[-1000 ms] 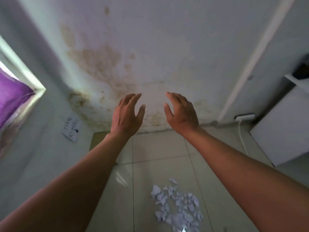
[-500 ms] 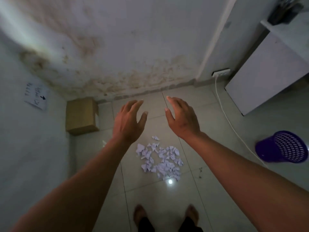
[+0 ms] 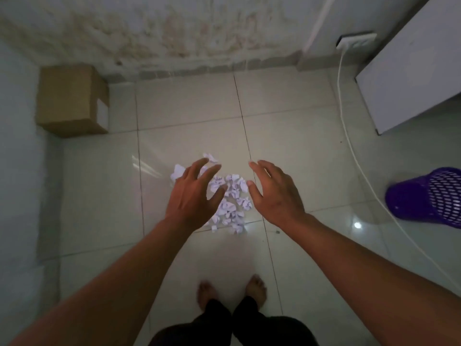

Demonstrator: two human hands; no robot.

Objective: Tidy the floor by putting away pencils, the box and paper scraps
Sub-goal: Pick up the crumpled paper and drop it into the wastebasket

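Observation:
A heap of white crumpled paper scraps (image 3: pixel 233 196) lies on the pale tiled floor in front of my bare feet. My left hand (image 3: pixel 193 196) hovers over the heap's left side with fingers spread and holds nothing. My right hand (image 3: pixel 275 193) is stretched out just right of the heap, fingers also spread and empty. A brown cardboard box (image 3: pixel 71 99) stands closed in the left corner against the wall. No pencils are in view.
A purple mesh wastebasket (image 3: pixel 429 197) lies on its side at the right. A white cable (image 3: pixel 349 136) runs from a wall socket (image 3: pixel 355 39) across the floor. A white cabinet (image 3: pixel 414 71) stands at the upper right. A stained wall closes the back.
The view has tilted down from the wall to the floor. Both hands have lowered toward the paper scraps, still empty. The box and wastebasket came into view.

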